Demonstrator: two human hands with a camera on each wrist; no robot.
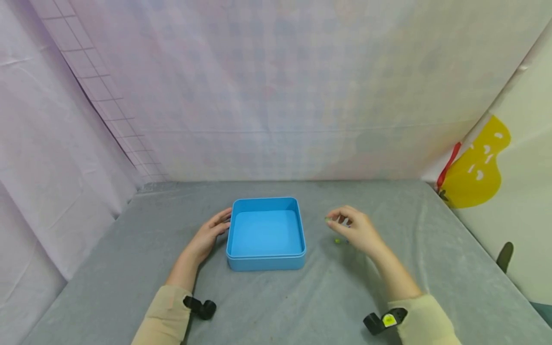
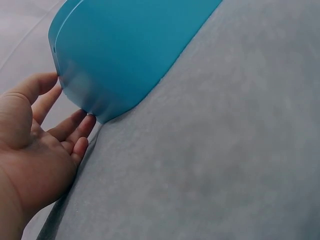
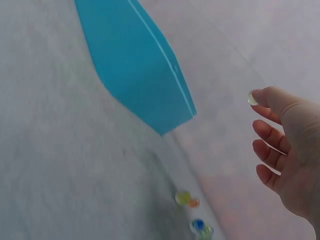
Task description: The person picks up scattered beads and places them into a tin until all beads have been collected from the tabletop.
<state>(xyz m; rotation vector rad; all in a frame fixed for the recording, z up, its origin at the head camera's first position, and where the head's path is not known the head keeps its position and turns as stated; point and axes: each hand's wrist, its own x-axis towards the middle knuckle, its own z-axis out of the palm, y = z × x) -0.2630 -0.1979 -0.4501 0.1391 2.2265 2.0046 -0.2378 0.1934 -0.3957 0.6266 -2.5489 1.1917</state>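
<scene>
A light-blue square box (image 1: 266, 264) without a lid stands on the cloth, its inside bare. At its left wall is my left hand (image 1: 204, 239), its loosely extended fingertips touching the blue side (image 2: 125, 50) in the left wrist view. Right of the box and above the cloth, my right hand (image 1: 357, 231) pinches a small clear, greenish marble (image 3: 251, 98) between thumb and forefinger. Its other fingers are loosely bent. Below it several glass marbles lie on the cloth: a yellow-green marble (image 3: 183, 198), an orange marble (image 3: 194, 202) and a blue marble (image 3: 198, 224) among them.
Grey cloth (image 1: 172, 225) covers the table. A pale checked curtain (image 1: 276, 96) hangs behind it, and a white one (image 1: 51, 158) at the left. On the right wall is a yellow printed shape (image 1: 478, 177). Each wrist wears a black camera (image 1: 206, 309).
</scene>
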